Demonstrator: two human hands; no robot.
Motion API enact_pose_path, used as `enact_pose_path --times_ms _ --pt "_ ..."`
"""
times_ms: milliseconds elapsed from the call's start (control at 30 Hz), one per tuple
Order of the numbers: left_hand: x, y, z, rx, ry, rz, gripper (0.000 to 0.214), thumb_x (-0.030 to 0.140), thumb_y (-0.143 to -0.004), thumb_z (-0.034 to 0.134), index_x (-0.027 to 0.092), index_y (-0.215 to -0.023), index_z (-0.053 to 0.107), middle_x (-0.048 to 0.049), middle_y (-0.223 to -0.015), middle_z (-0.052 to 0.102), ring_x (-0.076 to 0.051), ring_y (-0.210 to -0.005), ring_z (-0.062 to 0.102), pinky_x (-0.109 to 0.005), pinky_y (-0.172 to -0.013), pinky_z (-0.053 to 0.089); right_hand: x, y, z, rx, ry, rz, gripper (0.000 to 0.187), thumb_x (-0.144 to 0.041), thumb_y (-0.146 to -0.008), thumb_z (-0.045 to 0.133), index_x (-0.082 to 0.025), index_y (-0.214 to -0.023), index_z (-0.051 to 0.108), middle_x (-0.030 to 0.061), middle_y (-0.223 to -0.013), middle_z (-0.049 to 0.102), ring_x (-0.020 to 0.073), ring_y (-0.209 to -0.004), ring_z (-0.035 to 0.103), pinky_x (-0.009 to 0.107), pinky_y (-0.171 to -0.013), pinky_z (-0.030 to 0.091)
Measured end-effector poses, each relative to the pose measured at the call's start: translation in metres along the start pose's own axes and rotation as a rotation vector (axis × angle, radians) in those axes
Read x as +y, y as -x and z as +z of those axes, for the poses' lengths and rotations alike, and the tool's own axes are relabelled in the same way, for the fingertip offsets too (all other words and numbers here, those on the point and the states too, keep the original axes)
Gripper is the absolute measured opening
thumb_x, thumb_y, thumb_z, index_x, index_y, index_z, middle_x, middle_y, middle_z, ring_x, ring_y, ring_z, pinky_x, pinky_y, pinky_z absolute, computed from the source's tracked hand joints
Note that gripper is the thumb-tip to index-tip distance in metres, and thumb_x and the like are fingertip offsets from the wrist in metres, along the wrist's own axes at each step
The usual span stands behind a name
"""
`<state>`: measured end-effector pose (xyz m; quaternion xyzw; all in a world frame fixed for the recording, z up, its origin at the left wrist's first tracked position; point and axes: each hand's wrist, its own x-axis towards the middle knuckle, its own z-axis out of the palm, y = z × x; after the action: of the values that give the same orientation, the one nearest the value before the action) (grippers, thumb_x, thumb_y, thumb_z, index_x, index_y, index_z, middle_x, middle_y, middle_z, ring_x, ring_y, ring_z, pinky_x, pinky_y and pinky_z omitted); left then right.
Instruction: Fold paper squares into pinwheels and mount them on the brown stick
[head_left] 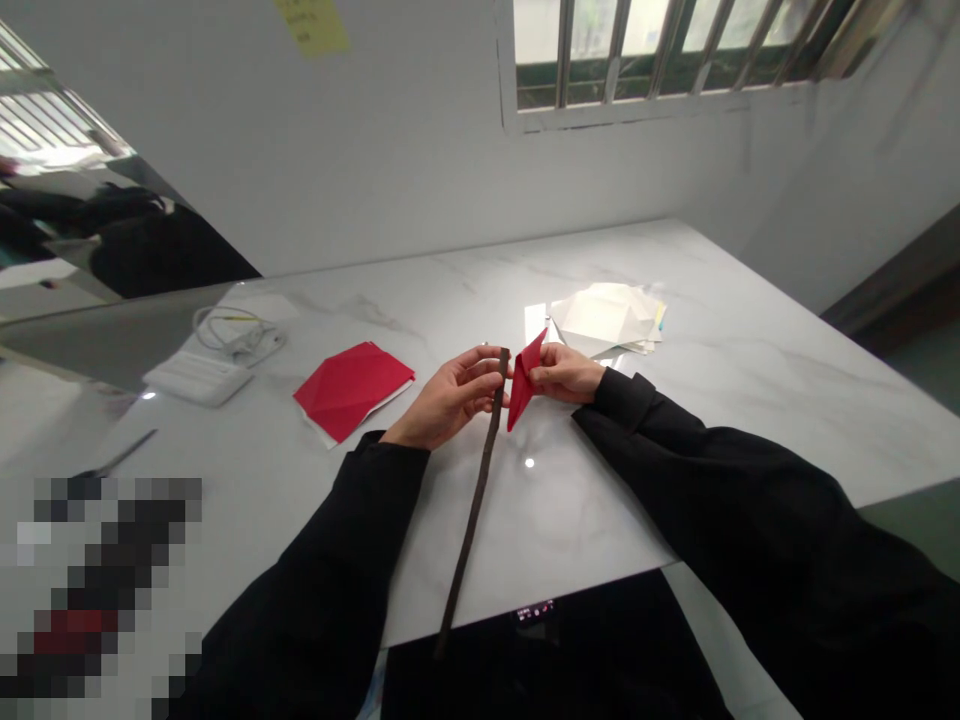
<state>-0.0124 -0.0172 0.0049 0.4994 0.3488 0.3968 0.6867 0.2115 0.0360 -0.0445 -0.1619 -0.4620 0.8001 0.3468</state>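
Note:
Between the thumb and fingers of my left hand (pixel 457 395) is the upper end of a thin dark brown stick (pixel 484 470), which slants down past the table's front edge. My right hand (pixel 566 373) pinches a piece of folded red paper (pixel 526 378) with pointed ends, held close beside the top of the stick. Whether the paper touches the stick or the left fingertips, I cannot tell. Left of my left hand lies a stack of red paper (pixel 352 388) with a pale sheet under it. Behind my right hand rests a pile of cream-white creased paper (pixel 607 318).
A white marbled table (pixel 750 400) runs back to the wall. On its left are a white box-like object (pixel 196 378), a coiled white cable (pixel 244 335) and a dark slender tool (pixel 127 452). A lit phone screen (pixel 535 611) shows below the front edge.

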Motion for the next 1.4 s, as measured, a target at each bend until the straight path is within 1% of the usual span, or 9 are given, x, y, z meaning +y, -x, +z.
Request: enact_pose_path --times_ms 100,300,433,600,733,900,1033,1233,1400 --pt "0.000 0.002 0.005 -0.027 -0.024 -0.002 0.048 0.036 -0.081 0.093 0.022 -0.123 0.072 -0.0042 -0.094 0.074 -0.013 -0.073 0.068 -0.023 -0.062 0.050 0.000 -0.001 0.001 0.001 0.023 -0.046 0.048 -0.042 -0.058 0.108 -0.016 -0.082 0.075 0.0032 -0.082 0.078 0.0181 -0.078 0.075 0.037 -0.086 0.064" --pt "0.003 0.004 0.012 -0.076 -0.104 0.009 0.052 0.038 -0.087 0.088 0.026 -0.135 0.072 -0.0024 -0.091 0.071 -0.010 -0.067 0.056 -0.023 -0.061 0.049 -0.010 0.002 0.005 0.053 0.113 -0.131 0.047 -0.044 -0.061 0.107 -0.017 -0.077 0.071 0.0022 -0.079 0.074 0.0161 -0.077 0.072 0.032 -0.083 0.060" --pt "0.007 0.006 0.016 -0.076 -0.104 0.042 0.050 0.038 -0.086 0.088 0.025 -0.132 0.073 -0.0006 -0.090 0.068 -0.008 -0.064 0.052 -0.022 -0.059 0.046 -0.016 0.003 0.010 0.055 0.149 -0.179 0.047 -0.045 -0.061 0.107 -0.018 -0.075 0.071 0.0017 -0.081 0.074 0.0174 -0.078 0.071 0.035 -0.083 0.061" --pt "0.010 0.008 0.021 -0.033 -0.139 0.061 0.046 0.035 -0.084 0.087 0.026 -0.126 0.071 -0.0030 -0.103 0.072 -0.008 -0.065 0.054 -0.020 -0.055 0.042 -0.017 0.003 0.015 0.026 0.157 -0.220 0.048 -0.048 -0.062 0.106 -0.019 -0.074 0.070 0.0022 -0.085 0.073 0.0189 -0.084 0.073 0.035 -0.082 0.061" --pt "0.011 0.010 0.025 -0.010 -0.109 0.064 0.051 0.033 -0.081 0.090 0.027 -0.127 0.070 -0.0026 -0.104 0.072 -0.007 -0.064 0.054 -0.019 -0.056 0.043 -0.019 0.003 0.018 0.039 0.153 -0.230 0.049 -0.049 -0.060 0.106 -0.019 -0.073 0.069 0.0013 -0.085 0.071 0.0171 -0.079 0.070 0.036 -0.083 0.061" --pt "0.011 0.011 0.028 -0.021 -0.087 0.091 0.054 0.038 -0.080 0.092 0.027 -0.129 0.072 -0.0037 -0.106 0.073 -0.008 -0.066 0.057 -0.020 -0.057 0.048 -0.023 0.005 0.024 0.074 0.159 -0.230 0.051 -0.051 -0.057 0.107 -0.020 -0.072 0.070 0.0013 -0.082 0.071 0.0182 -0.080 0.071 0.034 -0.079 0.059" --pt "0.011 0.011 0.028 -0.023 -0.076 0.109 0.055 0.041 -0.078 0.094 0.027 -0.127 0.074 -0.0035 -0.105 0.073 -0.010 -0.069 0.059 -0.022 -0.060 0.051 -0.025 0.006 0.026 0.081 0.168 -0.236 0.048 -0.049 -0.059 0.106 -0.020 -0.073 0.071 0.0013 -0.080 0.073 0.0176 -0.077 0.070 0.034 -0.078 0.058" --pt "0.010 0.012 0.027 -0.044 -0.098 0.134 0.054 0.040 -0.080 0.094 0.028 -0.129 0.074 -0.0041 -0.104 0.074 -0.010 -0.070 0.060 -0.022 -0.061 0.052 -0.026 0.007 0.024 0.105 0.180 -0.231 0.044 -0.044 -0.062 0.105 -0.020 -0.075 0.071 0.0008 -0.078 0.072 0.0173 -0.076 0.069 0.033 -0.077 0.056" --pt "0.010 0.011 0.027 -0.054 -0.094 0.157 0.055 0.040 -0.080 0.095 0.028 -0.130 0.075 -0.0027 -0.100 0.072 -0.011 -0.071 0.062 -0.021 -0.061 0.052 -0.027 0.008 0.027 0.109 0.171 -0.235 0.047 -0.046 -0.059 0.107 -0.020 -0.073 0.070 0.0010 -0.076 0.074 0.0170 -0.072 0.070 0.032 -0.074 0.057"
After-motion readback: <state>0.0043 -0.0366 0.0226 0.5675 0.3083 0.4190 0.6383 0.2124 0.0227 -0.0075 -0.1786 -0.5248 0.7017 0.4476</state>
